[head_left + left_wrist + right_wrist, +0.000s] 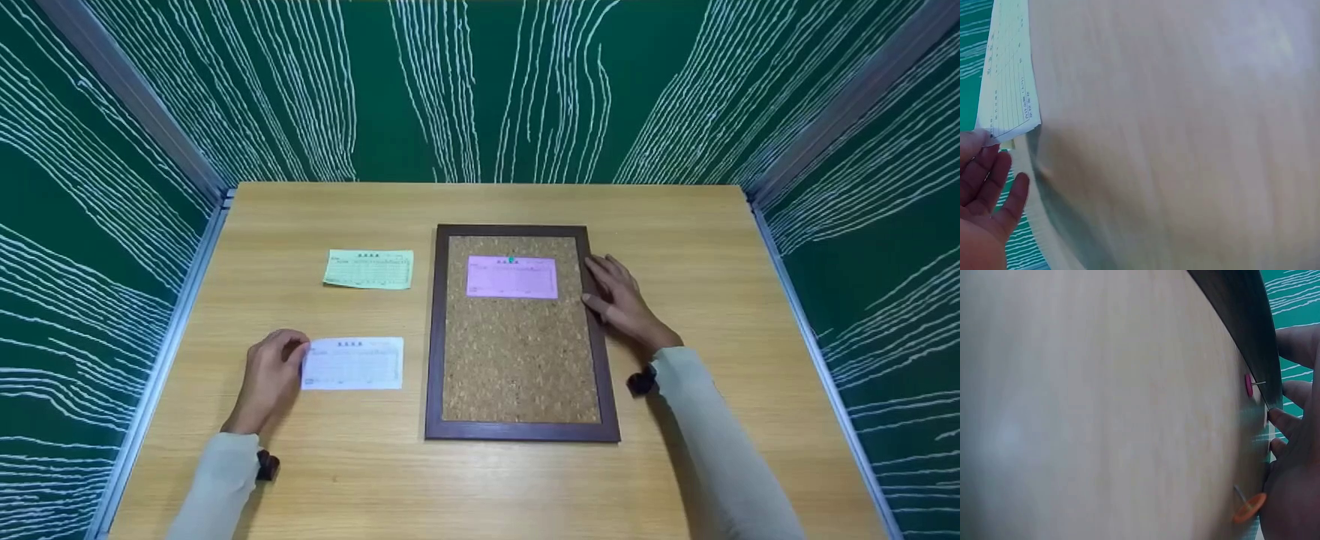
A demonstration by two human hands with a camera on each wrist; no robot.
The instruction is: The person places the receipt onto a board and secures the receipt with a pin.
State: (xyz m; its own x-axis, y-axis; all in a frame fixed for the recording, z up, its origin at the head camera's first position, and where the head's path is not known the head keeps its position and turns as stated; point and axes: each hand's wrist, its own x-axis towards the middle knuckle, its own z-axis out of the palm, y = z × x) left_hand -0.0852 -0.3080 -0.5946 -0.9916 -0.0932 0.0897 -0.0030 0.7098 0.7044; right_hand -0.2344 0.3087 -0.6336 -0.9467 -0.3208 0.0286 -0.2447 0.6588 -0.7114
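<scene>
Head view: left hand (268, 379) pinching the left edge of the white slip (352, 364), left of the cork board (519, 352). Right hand (621, 301), fingers straight, resting against that board's right frame.

Left wrist view: fingertips (977, 140) pinching the slip's corner.

Right wrist view: pink pin (1248, 385) and orange pin (1250, 508) just beside the board's frame, by straight fingers (1292, 422).

I'm looking into a small recording booth, not a home or office. Green panels (480, 90) streaked with thin white wavy lines wall in three sides of a light wood-grain surface (480, 480), joined at the corners by grey metal rails (135, 97). What's laid out looks staged: a dark-framed cork board (517, 352), printed paper slips (352, 364) and loose pushpins (1249, 385). I see no other furniture or clutter.
</scene>
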